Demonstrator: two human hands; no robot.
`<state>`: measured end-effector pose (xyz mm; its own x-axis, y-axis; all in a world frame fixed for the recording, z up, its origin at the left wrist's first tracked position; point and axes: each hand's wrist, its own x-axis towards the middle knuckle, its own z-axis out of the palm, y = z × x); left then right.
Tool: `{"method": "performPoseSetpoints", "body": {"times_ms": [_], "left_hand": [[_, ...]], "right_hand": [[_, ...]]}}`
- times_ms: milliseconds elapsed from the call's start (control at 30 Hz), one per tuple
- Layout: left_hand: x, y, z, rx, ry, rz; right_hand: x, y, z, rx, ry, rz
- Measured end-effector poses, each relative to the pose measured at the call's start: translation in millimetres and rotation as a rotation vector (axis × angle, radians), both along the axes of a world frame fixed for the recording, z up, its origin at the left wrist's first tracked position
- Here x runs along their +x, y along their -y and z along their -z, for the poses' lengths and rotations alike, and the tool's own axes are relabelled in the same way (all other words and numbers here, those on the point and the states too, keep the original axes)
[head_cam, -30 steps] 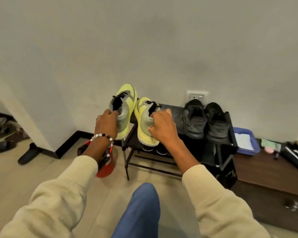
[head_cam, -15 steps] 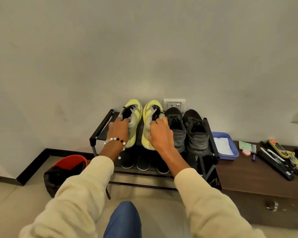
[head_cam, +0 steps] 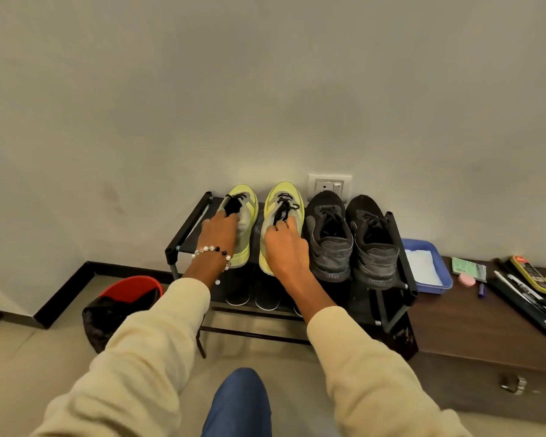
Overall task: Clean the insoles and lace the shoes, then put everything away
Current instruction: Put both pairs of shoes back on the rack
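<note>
Left hand [head_cam: 218,231]: fingers curled into the collar of the left yellow shoe [head_cam: 241,223], gripping it at the opening. A bead bracelet [head_cam: 213,252] sits on that wrist. Right hand [head_cam: 283,242]: fingers bent over the tongue and black laces of the right yellow shoe [head_cam: 281,216], pinching there; how firm the hold is, cannot tell.

Both shoes sit on the top shelf of the rack [head_cam: 188,228], toes toward the wall, side by side with a narrow gap. Just right of them, a black pair [head_cam: 350,238] fills the rest of the shelf, its nearer shoe almost touching the right yellow one. More shoes show on the lower shelf, mostly hidden.

Risks, as judged from here:
- Heels of the yellow pair overhang the near edge of the shelf. If the hands let go carelessly, a shoe may tip forward off the rack.
- Fingers caught in the laces on withdrawal could pull the right shoe back out or loosen the lacing.
- Pushing sideways would crowd the black pair.
- The bracelet could snag on the collar.

Outward: a red bin [head_cam: 125,305] on the floor at left; a blue tray [head_cam: 429,268] and tools [head_cam: 527,291] on the cabinet at right.
</note>
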<state>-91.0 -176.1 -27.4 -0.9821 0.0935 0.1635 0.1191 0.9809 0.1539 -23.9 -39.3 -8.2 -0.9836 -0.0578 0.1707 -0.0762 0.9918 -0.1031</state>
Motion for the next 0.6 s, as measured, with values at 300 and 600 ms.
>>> {"method": "performPoseSetpoints", "body": {"times_ms": [300, 600], "left_hand": [[2.8, 3.6, -4.0, -0.005, 0.020, 0.070], [8.0, 5.3, -13.6, -0.013, 0.042, 0.135]], "right_hand": [[-7.8, -6.5, -8.1, 0.015, 0.056, -0.042], [-15.6, -11.9, 3.0, 0.004, 0.002, -0.061]]}}
